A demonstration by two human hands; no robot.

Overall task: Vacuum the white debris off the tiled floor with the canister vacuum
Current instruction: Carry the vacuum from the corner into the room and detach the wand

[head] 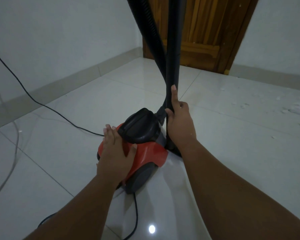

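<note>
A red and black canister vacuum [146,154] sits on the glossy white tiled floor [59,161] at the centre. My left hand [116,149] lies flat on its red top, fingers together and stretched, gripping nothing. My right hand [177,118] is wrapped around the upright black wand [173,49], thumb pointing up along it. The ribbed black hose [145,32] rises from the canister's front and crosses behind the wand. White debris [284,110] is scattered over the tiles at the right.
A black power cord [33,99] runs across the floor from the left wall to the vacuum, and another loop [135,213] trails near me. A pale cable [12,153] lies at the left. A wooden door [206,32] stands behind, with white walls and a skirting board either side.
</note>
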